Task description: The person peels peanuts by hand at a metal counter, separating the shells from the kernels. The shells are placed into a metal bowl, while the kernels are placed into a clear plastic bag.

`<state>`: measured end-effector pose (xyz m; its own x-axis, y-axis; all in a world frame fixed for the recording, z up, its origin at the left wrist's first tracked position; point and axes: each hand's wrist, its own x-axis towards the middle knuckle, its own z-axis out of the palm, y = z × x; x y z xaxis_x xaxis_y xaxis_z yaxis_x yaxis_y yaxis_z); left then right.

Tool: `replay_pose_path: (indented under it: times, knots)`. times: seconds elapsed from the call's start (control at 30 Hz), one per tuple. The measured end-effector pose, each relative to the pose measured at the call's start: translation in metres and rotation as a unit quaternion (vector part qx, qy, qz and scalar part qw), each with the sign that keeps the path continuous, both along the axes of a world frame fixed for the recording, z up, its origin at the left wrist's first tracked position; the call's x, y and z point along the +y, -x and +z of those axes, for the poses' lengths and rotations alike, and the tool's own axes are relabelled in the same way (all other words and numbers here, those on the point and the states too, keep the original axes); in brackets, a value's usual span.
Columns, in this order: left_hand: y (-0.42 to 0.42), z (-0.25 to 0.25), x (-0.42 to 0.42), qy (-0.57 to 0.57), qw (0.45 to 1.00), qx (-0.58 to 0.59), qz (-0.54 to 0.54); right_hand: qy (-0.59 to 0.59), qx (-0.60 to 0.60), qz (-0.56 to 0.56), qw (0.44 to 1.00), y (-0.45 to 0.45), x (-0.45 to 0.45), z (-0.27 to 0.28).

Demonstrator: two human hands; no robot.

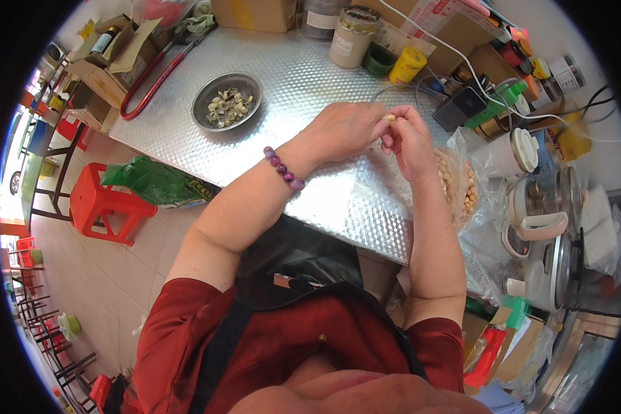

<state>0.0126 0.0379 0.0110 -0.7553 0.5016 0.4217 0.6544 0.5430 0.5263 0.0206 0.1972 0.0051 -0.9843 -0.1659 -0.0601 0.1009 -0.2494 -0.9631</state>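
Observation:
My left hand (344, 129) and my right hand (411, 135) meet above the table. Between their fingertips is a small pale yellow nut-like piece (389, 117), pinched by both hands and partly hidden. A beaded purple bracelet (283, 168) circles my left wrist. Behind my right forearm lies a clear plastic bag (458, 150) of round tan nut-like pieces (468, 189), partly covered by the arm. Off beyond my left hand, a round metal bowl (200, 115) holds a heap of pale and grey-brown bits (228, 107), which look like shells or peelings.
The patterned metal tabletop (300, 67) has red-handled bolt cutters (155, 83) at its left. Jars (353, 44), a yellow can (408, 65) and a black charger-like device (459, 106) with cables line the back. A glass kettle (541, 207) stands right. A red stool (103, 202) is on the floor.

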Motion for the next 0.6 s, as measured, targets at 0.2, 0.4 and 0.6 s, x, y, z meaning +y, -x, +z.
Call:
replay_pose_path:
  times: [0.2,0.4,0.6]
  knots:
    - [0.002,-0.012,0.007,-0.003,0.999,0.037,0.017,0.052,-0.013,-0.015,0.998,-0.001,-0.002,0.0]
    - [0.017,-0.035,0.008,-0.013,0.997,0.068,-0.019,0.018,-0.001,-0.039,0.999,-0.001,-0.01,-0.007]
    - [0.013,-0.003,-0.003,-0.19,0.935,-0.295,-0.059,-0.006,0.054,-0.033,0.998,-0.001,-0.01,-0.006]
